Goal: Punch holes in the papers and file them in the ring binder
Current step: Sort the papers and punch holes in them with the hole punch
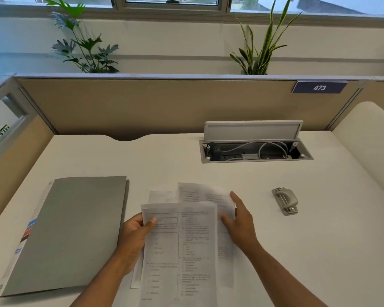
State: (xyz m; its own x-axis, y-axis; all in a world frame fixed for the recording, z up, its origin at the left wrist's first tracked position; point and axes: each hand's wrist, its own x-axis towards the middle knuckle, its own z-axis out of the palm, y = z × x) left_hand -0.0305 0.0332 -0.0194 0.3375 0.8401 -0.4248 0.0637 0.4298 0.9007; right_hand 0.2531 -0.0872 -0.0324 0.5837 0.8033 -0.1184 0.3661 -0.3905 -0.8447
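White desk surface [275,251] fills a partitioned cubicle, with a window and two potted plants beyond the divider.

At the centre of the view, the left hand [134,237] pinches the left edge of the top sheet [180,251], thumb on the printed face and fingers hidden beneath; the sheet looks raised slightly off the rest, probably so it can be separated or squared up. The right hand [239,220] lies open and flat, fingers extended, resting on the loose papers [200,192] fanned out beneath, apparently to pin them so they do not slide while the top sheet is handled. The sheets are skewed against one another, so they seem not yet gathered into an even stack.

Out at three o'clock from the hands, well apart from them, the grey hole punch [286,200] sits untouched on the desk, within reach of the right hand. At nine o'clock lies the grey ring binder [73,229], closed and flat, its labelled spine toward the left, clear of the papers until filing begins.

Farther away at one o'clock, a cable tray [255,151] stands with its lid raised.
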